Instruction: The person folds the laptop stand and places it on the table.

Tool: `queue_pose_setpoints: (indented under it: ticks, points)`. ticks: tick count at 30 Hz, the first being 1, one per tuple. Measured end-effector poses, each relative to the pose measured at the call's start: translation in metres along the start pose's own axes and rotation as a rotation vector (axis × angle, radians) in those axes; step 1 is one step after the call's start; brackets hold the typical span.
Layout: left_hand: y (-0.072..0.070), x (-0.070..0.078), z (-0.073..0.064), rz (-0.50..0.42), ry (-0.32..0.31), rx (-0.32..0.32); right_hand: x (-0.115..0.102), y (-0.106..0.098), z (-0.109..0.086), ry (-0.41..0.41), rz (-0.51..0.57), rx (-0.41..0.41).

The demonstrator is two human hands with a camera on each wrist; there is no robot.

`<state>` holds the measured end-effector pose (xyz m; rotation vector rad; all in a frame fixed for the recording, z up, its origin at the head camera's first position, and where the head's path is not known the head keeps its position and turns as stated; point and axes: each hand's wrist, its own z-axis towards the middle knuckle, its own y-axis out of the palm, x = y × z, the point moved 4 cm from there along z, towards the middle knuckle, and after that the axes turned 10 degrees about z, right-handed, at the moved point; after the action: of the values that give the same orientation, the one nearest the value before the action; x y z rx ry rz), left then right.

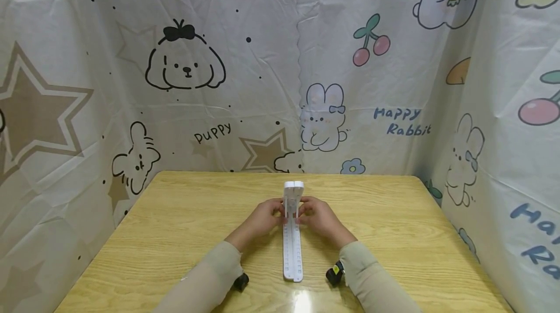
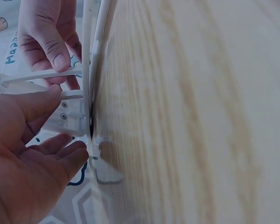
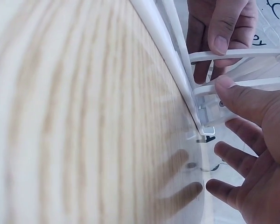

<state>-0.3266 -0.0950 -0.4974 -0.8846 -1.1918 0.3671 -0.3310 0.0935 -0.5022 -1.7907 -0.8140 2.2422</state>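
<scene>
White stand (image 1: 288,254) points forward lengthwise; left fingers (image 2: 74,156) and right fingers (image 3: 235,158) pinch its struts (image 3: 256,53).

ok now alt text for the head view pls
A person's left hand and right hand hold a white folding stand from either side on a wood-grain table; it runs lengthwise toward the viewer, far end raised. Behind hangs cloth printed with cartoon stars and animals.

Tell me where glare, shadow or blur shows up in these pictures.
Head view: glare on the table at the bottom, below the white stand; left wrist view: dim, bluish, close-up table grain soft; right wrist view: brighter, with dark finger-shaped patches on the table, shadows or reflections, can't tell.
</scene>
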Motion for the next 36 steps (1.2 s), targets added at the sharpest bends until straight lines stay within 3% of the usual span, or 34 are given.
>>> queue_pose_setpoints:
  ticks: [15,21,26,36]
  points:
    - [0.0017,0.0038,-0.0009,0.036,0.071,-0.041,-0.0029,-0.0009,0.0026,0.018,0.056,0.034]
    - [-0.0004,0.0015,-0.0024,0.054,0.026,-0.015,-0.0035,-0.0003,0.0017,0.019,0.067,0.021]
    - [-0.0014,-0.0017,-0.0027,0.015,-0.016,0.008,-0.0028,0.0006,0.0017,0.004,0.062,0.008]
    - [-0.0005,-0.0051,0.0013,-0.016,-0.041,0.01,-0.0021,0.0005,0.0062,0.023,0.089,0.028]
